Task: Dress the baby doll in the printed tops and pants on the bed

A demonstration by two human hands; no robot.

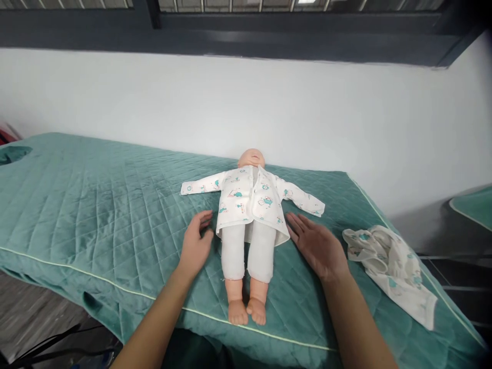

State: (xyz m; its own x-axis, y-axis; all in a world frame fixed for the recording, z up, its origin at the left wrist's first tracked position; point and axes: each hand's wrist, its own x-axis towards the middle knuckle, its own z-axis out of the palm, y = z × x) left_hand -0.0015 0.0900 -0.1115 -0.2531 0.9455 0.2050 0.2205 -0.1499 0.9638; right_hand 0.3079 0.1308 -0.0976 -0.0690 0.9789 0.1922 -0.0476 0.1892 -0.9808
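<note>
A baby doll (pixel 259 253) lies on its back on the green quilted bed cover, its head toward the wall and its bare feet toward me. It wears a white long-sleeved jacket (pixel 236 197) with a teal and red print, closed at the front, both sleeves spread outward. White cloth covers its legs down to the ankles. My left hand (pixel 198 241) is beside the jacket's left hem, fingers curved and apart, holding nothing. My right hand (pixel 317 246) lies palm up by the right hem, fingers stretched out, its fingertips close to the fabric; whether they touch it I cannot tell.
Crumpled printed baby clothes (pixel 392 266) lie on the right of the bed cover (pixel 96 205). Behind the bed stands a white wall (pixel 230 102) below a dark window frame (pixel 288 41). Black straps or cables (pixel 57 341) show at lower left. Another green surface (pixel 474 207) is at far right.
</note>
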